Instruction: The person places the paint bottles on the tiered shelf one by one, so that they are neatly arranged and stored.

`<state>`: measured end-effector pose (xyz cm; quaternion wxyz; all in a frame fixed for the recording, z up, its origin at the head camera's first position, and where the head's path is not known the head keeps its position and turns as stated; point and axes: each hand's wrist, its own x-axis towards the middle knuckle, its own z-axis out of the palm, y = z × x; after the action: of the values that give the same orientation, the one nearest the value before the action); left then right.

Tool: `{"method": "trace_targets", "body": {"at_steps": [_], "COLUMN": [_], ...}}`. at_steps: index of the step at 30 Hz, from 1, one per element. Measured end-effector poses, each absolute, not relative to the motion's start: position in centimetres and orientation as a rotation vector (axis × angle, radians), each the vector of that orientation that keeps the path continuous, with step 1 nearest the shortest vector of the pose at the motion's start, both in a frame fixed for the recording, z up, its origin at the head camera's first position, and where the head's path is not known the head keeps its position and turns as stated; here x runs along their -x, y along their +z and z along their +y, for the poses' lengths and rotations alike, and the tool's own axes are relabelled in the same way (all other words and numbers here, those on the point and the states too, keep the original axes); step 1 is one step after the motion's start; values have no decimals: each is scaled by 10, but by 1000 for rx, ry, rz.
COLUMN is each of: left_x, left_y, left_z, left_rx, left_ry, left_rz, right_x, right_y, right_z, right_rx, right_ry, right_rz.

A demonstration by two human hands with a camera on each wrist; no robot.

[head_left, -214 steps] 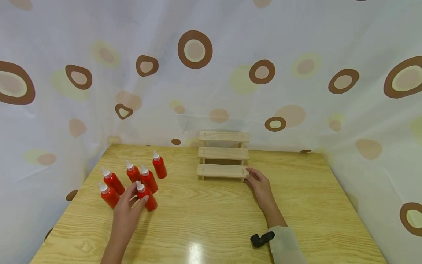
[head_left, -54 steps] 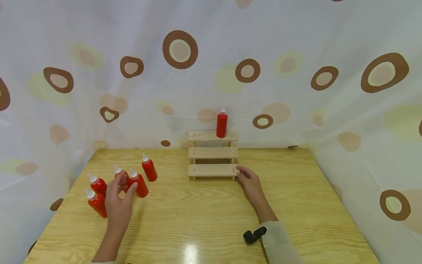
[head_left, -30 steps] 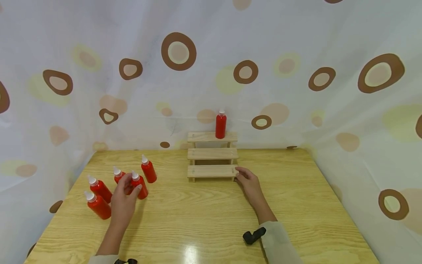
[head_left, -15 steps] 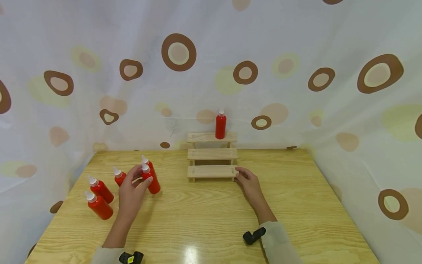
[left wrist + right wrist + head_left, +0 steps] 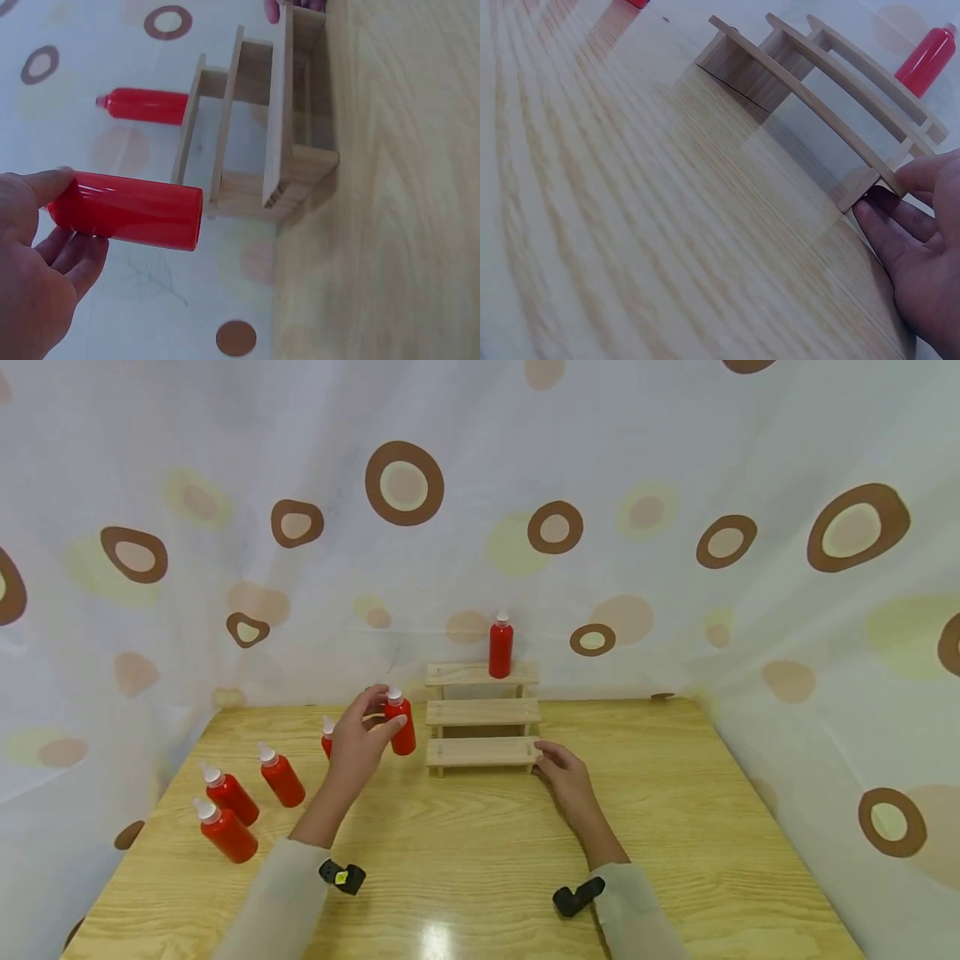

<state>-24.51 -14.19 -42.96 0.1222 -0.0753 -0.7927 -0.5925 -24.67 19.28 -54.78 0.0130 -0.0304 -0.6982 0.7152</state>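
Observation:
My left hand (image 5: 358, 739) grips a red squeeze bottle (image 5: 402, 728) with a white pointed cap. It is held in the air just left of a small three-step wooden rack (image 5: 483, 713). In the left wrist view, the thumb and fingers curl round the upper part of the bottle (image 5: 131, 210), and its base points toward the rack (image 5: 279, 112). My right hand (image 5: 567, 778) pinches the right end of the rack's lowest step, as the right wrist view also shows. Another red bottle (image 5: 501, 647) stands upright on the top step, right of its middle.
Several more red bottles (image 5: 282, 777) stand on the left part of the wooden table (image 5: 465, 860); one (image 5: 327, 739) is partly hidden behind my left hand. A patterned sheet (image 5: 480, 568) hangs close behind the rack and along both sides.
The left hand took hold of a bottle from the group, lifted it and carried it rightward toward the rack. Earlier, a bottle came to stand on the top step. The right hand stayed at the rack.

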Motion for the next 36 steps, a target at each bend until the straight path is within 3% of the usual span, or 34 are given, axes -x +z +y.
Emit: {"method": "trace_targets", "body": {"at_steps": [12,24,36], "left_x": [296,334,364], "left_y": [-401,-388,-388], "left_z": [-97,-56,-44], "left_rx": [441,399,368], "left_ry": [-1739,-1761,-1695], "left_rz": [-2269,-2288,-2361], "right_x": [247,247,246], "right_y": [-545,-543,-545], "right_z": [190,192,190], "right_rx": [80,120,118], "right_ry": [2201,2195,2226], "right_rz": [-2198,-2211,-2176]}}
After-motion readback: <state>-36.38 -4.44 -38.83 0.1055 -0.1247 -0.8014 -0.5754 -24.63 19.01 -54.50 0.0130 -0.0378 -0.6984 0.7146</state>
